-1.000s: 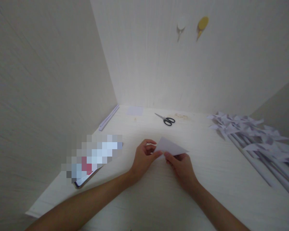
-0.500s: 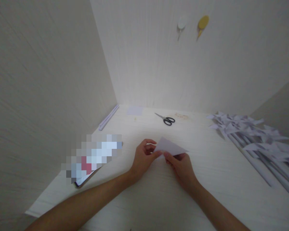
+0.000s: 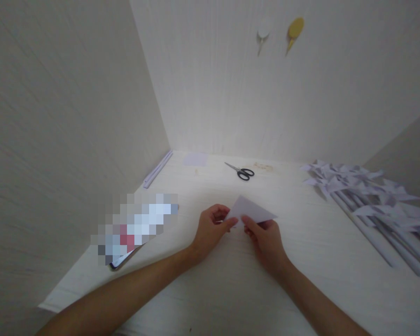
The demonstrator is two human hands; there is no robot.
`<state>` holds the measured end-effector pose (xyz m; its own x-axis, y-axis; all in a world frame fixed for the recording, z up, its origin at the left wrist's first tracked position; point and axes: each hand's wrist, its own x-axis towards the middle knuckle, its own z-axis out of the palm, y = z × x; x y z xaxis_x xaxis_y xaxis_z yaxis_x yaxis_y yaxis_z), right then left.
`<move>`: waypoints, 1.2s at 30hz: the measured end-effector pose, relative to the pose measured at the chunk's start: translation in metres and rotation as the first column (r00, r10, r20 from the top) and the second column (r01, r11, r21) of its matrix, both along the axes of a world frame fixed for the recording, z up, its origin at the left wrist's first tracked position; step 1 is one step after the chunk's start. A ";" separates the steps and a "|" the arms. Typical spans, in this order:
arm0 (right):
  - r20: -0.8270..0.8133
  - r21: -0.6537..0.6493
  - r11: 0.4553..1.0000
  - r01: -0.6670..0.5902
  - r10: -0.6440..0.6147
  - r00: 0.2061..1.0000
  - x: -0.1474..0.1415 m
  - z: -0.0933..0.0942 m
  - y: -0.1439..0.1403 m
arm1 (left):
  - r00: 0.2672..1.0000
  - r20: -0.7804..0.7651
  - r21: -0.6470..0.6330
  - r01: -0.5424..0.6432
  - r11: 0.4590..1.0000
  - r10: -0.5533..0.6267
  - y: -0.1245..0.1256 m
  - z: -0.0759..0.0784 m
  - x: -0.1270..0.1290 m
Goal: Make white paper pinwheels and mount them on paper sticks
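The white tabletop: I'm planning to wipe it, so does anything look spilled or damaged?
Yes: a patchy brownish mark shows on the tabletop, just right of the scissors, standing out against the pale surface. A fainter spot shows to their left. I cannot tell whether they are spills, stains or wear.

My left forearm [image 3: 126, 293] and right forearm [image 3: 318, 295] slant inward from the near edge of the surface [image 3: 210, 294]. My left hand [image 3: 210, 233] and right hand [image 3: 270, 239] pinch close together, thumbs [image 3: 231, 223] uppermost and just apart, fingers [image 3: 219, 209] curled.
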<state>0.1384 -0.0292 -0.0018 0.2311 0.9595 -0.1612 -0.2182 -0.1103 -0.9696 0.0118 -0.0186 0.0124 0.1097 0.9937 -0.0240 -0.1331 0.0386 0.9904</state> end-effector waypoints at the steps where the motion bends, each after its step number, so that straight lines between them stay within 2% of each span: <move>1: -0.054 -0.009 1.000 0.019 -0.020 0.998 0.000 0.000 0.001 | 1.000 -0.017 -0.001 0.020 1.000 -0.020 0.000 0.001 0.000; 5: -0.312 -0.005 0.996 0.085 -0.083 0.946 0.001 0.006 0.005 | 0.996 -0.055 -0.016 0.071 0.997 -0.072 0.001 0.003 0.000; 9: -0.430 -0.007 0.993 0.118 -0.110 0.896 0.001 0.011 0.006 | 0.995 -0.066 -0.016 0.071 0.997 -0.072 0.002 0.003 -0.001; 15: -0.478 -0.021 0.994 0.107 -0.104 0.872 0.000 0.012 0.005 | 0.998 -0.047 -0.039 0.033 0.999 -0.035 0.001 0.005 0.000; 25: -0.479 -0.034 0.994 0.106 -0.109 0.871 -0.002 0.016 0.003 | 0.995 -0.100 0.022 -0.011 1.000 0.013 -0.002 0.005 -0.001; 32: -0.513 -0.034 0.994 0.106 -0.109 0.852 -0.001 0.014 0.005 | 0.994 -0.104 0.043 0.025 0.999 -0.021 -0.005 0.007 -0.001; 36: -0.516 -0.031 0.995 0.098 -0.100 0.851 -0.001 0.014 0.005 | 0.994 -0.112 0.048 0.005 0.999 0.001 -0.005 0.006 -0.001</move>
